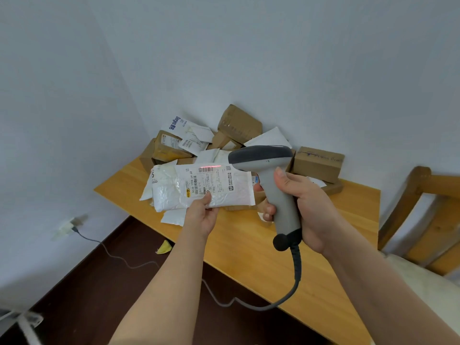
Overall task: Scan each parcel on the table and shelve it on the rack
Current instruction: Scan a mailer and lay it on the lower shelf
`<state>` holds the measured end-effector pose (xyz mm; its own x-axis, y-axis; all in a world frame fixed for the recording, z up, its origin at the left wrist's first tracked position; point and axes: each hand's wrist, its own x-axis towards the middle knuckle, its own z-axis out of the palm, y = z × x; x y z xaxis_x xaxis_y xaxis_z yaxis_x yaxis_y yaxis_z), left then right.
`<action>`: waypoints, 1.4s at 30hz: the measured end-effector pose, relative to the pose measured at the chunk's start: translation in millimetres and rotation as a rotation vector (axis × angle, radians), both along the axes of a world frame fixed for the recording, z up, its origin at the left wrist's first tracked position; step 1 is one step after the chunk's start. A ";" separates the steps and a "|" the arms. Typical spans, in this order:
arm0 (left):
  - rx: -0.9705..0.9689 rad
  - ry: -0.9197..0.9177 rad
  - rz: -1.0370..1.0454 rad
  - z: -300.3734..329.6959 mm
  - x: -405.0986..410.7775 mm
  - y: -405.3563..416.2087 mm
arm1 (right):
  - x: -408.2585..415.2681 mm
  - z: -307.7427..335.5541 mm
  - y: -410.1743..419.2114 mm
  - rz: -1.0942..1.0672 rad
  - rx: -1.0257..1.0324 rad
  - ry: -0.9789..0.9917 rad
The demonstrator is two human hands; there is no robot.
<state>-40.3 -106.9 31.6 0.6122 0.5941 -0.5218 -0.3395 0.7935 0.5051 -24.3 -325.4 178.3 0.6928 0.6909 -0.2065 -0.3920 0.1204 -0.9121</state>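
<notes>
My left hand [202, 215] pinches the lower edge of a white plastic mailer parcel [171, 190], held up above the wooden table [249, 245] with its shipping label facing me. My right hand [298, 202] grips the handle of a grey barcode scanner [263, 158], whose dark head points left at the parcel. A red scan line lies across the barcode at the label's top edge. The scanner's cable [293, 282] hangs down from the handle over the table's front edge. No rack is in view.
A heap of several brown cardboard boxes [239, 123] and white mailers [189, 135] fills the table's far corner against the walls. A wooden chair [423, 220] stands at the right. On the dark floor at left lie a wall socket cable [112, 255] and a yellow scrap [164, 246].
</notes>
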 end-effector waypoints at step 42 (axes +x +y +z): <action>-0.078 0.637 0.650 -57.3 -690.6 149.7 | -478.4 -74.2 276.7 1.018 -0.226 -0.261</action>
<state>-730.8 42.8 -25.7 -0.2485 0.6697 -0.6998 -0.4072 0.5833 0.7028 -502.7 -48.7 104.1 -0.1458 0.9323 -0.3310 -0.0028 -0.3350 -0.9422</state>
